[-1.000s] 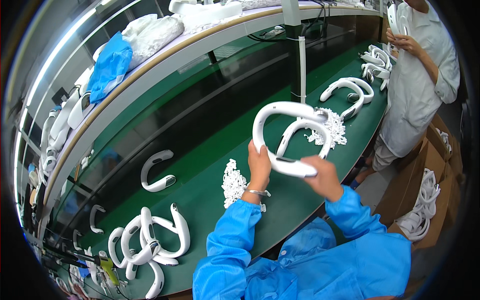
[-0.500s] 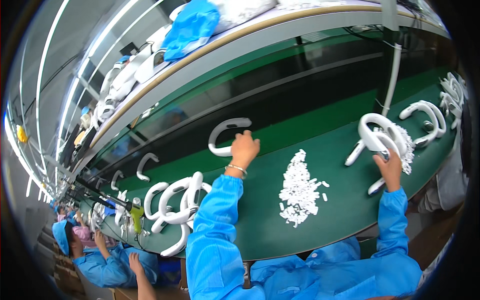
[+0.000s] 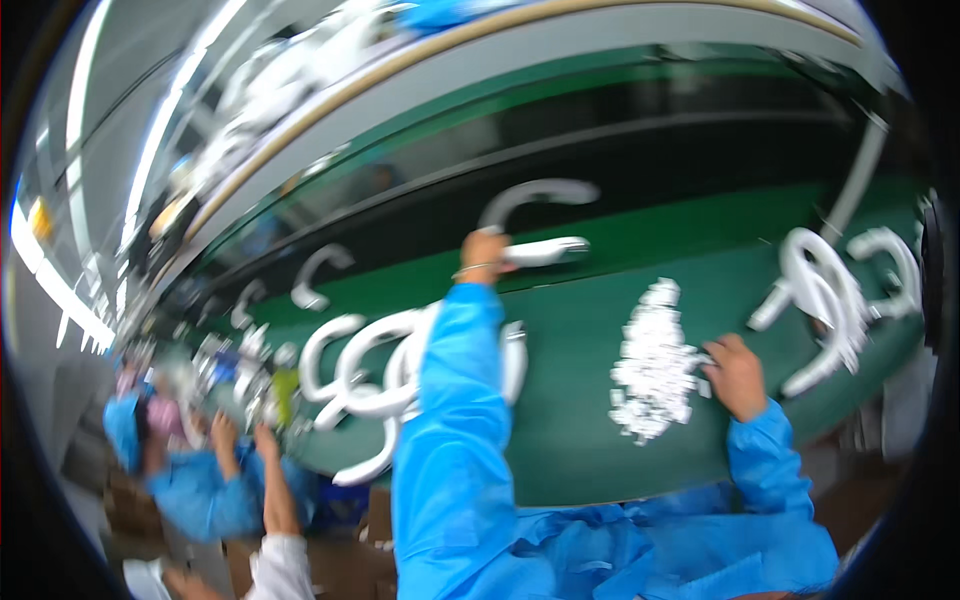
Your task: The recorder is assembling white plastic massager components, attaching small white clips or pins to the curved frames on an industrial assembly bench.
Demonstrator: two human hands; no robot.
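Observation:
My left hand (image 3: 483, 252) reaches far over the bench, closed round the bend of a white U-shaped neckband (image 3: 548, 252) at the dark rear strip. The neckband's open end points right, and its far arm is smeared by motion. Beside a heap of small white pieces (image 3: 652, 370), my right hand (image 3: 735, 377) has its fingers curled at the heap's right edge. Whether a piece is between those fingertips is too blurred to tell.
Several white neckbands (image 3: 385, 392) overlap left of my left forearm, and more neckbands (image 3: 825, 300) stand at the right. A shelf edge (image 3: 560, 12) runs above the green bench (image 3: 560, 440). At lower left sits a co-worker in blue (image 3: 205, 490).
My right hand has left the neckbands at the right and come to the small white pieces. My left hand has shifted from the neckband's near end to its bend. The view has turned.

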